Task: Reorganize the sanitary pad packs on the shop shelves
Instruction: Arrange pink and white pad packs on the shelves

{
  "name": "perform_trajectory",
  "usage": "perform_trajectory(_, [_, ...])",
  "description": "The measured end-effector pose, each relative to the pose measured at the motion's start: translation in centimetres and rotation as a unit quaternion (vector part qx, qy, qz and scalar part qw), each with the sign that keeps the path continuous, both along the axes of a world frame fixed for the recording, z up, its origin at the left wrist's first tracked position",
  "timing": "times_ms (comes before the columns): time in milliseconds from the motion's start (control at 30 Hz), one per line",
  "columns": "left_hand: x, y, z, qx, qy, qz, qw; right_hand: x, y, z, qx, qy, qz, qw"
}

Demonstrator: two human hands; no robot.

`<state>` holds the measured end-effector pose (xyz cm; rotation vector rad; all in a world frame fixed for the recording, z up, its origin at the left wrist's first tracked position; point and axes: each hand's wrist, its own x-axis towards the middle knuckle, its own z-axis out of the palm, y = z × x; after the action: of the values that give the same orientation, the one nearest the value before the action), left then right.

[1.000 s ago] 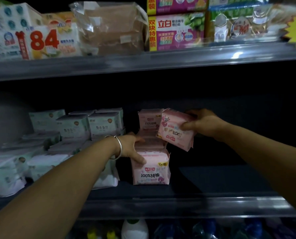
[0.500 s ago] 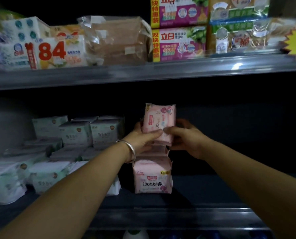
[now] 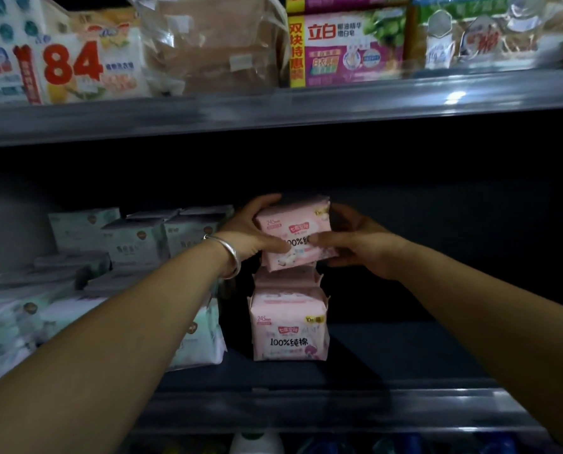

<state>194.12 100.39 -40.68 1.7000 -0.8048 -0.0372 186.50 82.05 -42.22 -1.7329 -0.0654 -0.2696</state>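
**Both hands on a pink pack above the pink stack**

Your middle shelf (image 3: 421,411) runs dark across the view, with the upper shelf (image 3: 306,106) above it carrying boxed soaps and a white pack (image 3: 74,70) printed with a red 84. On the left of the middle shelf lie the pale green packs (image 3: 132,244), some stacked, some flat. Just right of them stands the pink stack (image 3: 288,322), its front pack upright and facing you.

You hold one pink pack (image 3: 295,235) right above that stack, its lower edge at or just over the top of it; contact cannot be told. Your left hand (image 3: 250,234) grips the pack's left end, fingers curled over the top and thumb across the front. Your right hand (image 3: 358,244) grips the right end, thumb on the front. A silver bangle (image 3: 229,257) sits on your left wrist.
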Motion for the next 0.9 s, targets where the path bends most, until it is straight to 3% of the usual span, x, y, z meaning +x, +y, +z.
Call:
perform_trajectory(200, [0.7,0.1,-0.6,0.042,-0.013,0.006,0.999,1.8,0.7,-1.0,-0.045,0.05,-0.012,0.998])
perform_trajectory(533, [5.2,-0.5,-2.5,0.024,0.072,0.116,0.99,5.2,0.8,-1.9,0.065,-0.039,-0.077,0.994])
perform_trajectory(667, [6.1,-0.9,-3.5,0.183,0.031,0.231,0.955,6.4,0.7,-1.9,0.025,-0.049,-0.084,0.995])
perform_trajectory(767, [6.4,-1.0,-4.5,0.286,0.017,0.231,0.93,7.5,1.0,-2.6,0.021,-0.044,-0.067,0.997])
perform_trajectory(900, [7.3,-1.4,-5.6,0.339,-0.007,0.227,0.913,8.7,1.1,-3.9,0.021,-0.033,-0.065,0.997])
